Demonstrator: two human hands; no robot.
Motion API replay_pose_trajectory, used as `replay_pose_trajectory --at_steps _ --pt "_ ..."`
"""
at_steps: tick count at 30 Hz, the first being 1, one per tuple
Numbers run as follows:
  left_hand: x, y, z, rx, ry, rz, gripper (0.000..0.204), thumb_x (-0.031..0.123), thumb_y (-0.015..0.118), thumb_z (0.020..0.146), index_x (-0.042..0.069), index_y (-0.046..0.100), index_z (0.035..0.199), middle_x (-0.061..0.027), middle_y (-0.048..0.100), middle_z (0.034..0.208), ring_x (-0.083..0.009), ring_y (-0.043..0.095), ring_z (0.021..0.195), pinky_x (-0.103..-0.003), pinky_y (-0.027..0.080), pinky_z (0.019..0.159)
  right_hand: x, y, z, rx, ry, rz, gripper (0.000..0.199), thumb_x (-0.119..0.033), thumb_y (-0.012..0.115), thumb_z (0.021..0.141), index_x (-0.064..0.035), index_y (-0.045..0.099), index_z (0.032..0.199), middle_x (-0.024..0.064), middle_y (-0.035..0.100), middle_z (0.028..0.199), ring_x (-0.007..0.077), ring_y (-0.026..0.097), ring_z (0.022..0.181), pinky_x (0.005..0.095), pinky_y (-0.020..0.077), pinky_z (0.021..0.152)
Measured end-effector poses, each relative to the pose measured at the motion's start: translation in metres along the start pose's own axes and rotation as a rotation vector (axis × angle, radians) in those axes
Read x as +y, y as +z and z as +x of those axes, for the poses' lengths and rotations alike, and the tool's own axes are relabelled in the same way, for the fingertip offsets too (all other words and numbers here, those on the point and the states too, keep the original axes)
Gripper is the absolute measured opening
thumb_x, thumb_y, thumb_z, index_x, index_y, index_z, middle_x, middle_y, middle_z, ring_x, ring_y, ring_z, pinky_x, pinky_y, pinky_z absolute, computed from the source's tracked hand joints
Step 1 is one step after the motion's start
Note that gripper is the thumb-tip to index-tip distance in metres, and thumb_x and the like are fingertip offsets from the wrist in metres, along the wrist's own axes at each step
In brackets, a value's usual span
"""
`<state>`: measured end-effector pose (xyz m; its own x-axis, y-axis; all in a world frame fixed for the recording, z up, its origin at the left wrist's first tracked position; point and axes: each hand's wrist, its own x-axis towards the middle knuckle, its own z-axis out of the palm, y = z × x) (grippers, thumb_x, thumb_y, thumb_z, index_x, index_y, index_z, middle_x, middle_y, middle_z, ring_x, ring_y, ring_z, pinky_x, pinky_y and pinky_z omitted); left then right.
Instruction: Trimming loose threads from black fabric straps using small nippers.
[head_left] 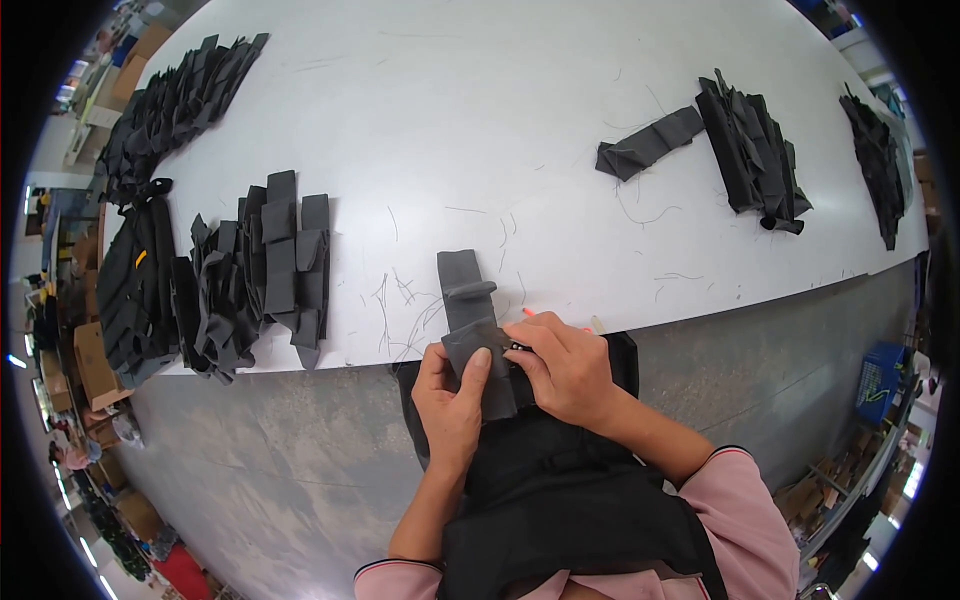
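A dark grey folded fabric strip (466, 310) lies over the table's near edge, its far end on the white top and its near end over my lap. My left hand (450, 405) pinches the strip's near part, thumb on top and fingers beneath. At the strip's right edge, my right hand (568, 365) is closed with thumb and forefinger around a small dark object (517, 347). The fingers hide most of that object, so its kind does not show. Just behind the right hand, bits of something orange (530, 313) peek out.
The white table (420, 120) carries piles of similar strips at left (285, 255), far left (185, 110) and right (755, 150). A single strip (648, 143) lies by the right pile. A black bag-like item (140, 280) rests at the left edge. Loose threads (400, 290) are scattered about.
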<state>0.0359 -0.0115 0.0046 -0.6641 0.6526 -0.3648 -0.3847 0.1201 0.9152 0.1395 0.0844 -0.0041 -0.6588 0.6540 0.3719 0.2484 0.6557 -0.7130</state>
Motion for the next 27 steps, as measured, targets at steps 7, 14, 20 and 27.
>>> replay_pose_trajectory --at_steps 7,14,20,27 --pt "0.001 -0.004 0.002 -0.007 -0.001 -0.001 0.016 0.012 0.065 0.086 0.001 0.057 0.095 -0.0021 0.062 0.089 -0.005 0.053 0.08 -0.02 0.043 0.074 0.002 -0.006 -0.001 0.011 0.105 0.16 0.023 -0.002 0.067 0.073 -0.0038 0.06 0.095 0.0078 0.06 0.081 0.0234 0.059 0.061 0.0312 0.0448 0.05" --pt "0.002 -0.005 0.003 -0.023 -0.062 -0.016 0.017 0.012 0.068 0.084 0.0 0.058 0.092 -0.0011 0.061 0.085 -0.0051 0.052 0.077 -0.019 0.042 0.073 0.003 -0.013 0.007 -0.047 0.081 0.171 0.024 0.0 0.069 0.072 -0.0038 0.063 0.094 0.0081 0.059 0.082 0.0218 0.058 0.062 0.0289 0.0459 0.053" --pt "-0.005 -0.016 0.005 -0.088 -0.066 0.13 0.017 0.011 0.07 0.08 -0.001 0.062 0.089 0.0 0.053 0.078 -0.007 0.048 0.075 -0.021 0.039 0.069 0.008 -0.017 0.017 -0.054 -0.093 0.061 0.026 -0.005 0.071 0.068 -0.0061 0.065 0.093 0.0045 0.058 0.081 0.0201 0.057 0.067 0.0304 0.0438 0.055" --pt "-0.006 -0.018 0.006 -0.124 -0.081 0.162 0.018 0.011 0.071 0.077 -0.001 0.064 0.089 -0.0015 0.052 0.079 -0.0094 0.048 0.075 -0.022 0.039 0.07 0.008 -0.019 0.019 -0.098 -0.152 0.038 0.029 -0.006 0.072 0.066 -0.0069 0.065 0.094 0.0036 0.058 0.082 0.0198 0.056 0.068 0.0304 0.0431 0.058"
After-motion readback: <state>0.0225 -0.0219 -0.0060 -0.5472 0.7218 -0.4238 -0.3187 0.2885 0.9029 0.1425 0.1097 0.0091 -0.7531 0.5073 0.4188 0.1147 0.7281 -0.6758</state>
